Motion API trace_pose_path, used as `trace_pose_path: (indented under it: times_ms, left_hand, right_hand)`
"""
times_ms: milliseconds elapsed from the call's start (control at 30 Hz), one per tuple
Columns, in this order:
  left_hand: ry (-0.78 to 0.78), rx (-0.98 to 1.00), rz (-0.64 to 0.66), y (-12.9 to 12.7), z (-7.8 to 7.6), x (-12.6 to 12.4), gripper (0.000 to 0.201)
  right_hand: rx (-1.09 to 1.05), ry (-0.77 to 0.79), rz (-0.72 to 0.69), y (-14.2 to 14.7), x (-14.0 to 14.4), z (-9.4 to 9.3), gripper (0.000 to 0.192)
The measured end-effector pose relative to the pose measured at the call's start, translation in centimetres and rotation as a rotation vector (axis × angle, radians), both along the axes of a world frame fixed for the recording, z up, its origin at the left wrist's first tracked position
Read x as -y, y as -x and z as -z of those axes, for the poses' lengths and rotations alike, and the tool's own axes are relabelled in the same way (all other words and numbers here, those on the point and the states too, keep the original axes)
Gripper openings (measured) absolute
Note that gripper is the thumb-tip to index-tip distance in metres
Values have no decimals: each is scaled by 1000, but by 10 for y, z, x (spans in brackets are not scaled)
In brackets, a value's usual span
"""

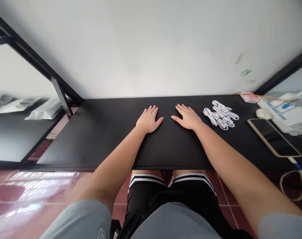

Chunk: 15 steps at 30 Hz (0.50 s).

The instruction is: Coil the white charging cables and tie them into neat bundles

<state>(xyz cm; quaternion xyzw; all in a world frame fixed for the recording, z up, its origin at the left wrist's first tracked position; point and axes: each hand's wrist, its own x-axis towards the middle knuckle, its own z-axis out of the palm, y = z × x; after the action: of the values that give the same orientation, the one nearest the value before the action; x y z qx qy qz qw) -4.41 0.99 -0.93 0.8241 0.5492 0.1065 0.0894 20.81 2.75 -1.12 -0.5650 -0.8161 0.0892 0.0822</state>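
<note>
Both hands, left hand (148, 120) and right hand (187, 117), lie flat, open (holding nothing) on the black table (96, 132); white cables (221, 115) near the right.

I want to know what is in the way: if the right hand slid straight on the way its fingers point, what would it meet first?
Probably nothing: the right hand points up-left over bare matte black tabletop, then the white wall. The bundled white cables lie aside.

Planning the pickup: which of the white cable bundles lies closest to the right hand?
The leftmost bundle in the white pile, at the pile's edge toward the right hand. The other bundles lie farther right. Both hands rest flat and empty on the black table.
</note>
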Motion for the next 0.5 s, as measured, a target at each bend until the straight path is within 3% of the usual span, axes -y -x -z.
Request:
trace_pose_path:
  times_ms: [500]
  left_hand:
    - [4, 64, -1, 3, -2, -3, 79]
  right_hand:
    - [-17, -49, -4, 0, 3, -3, 82]
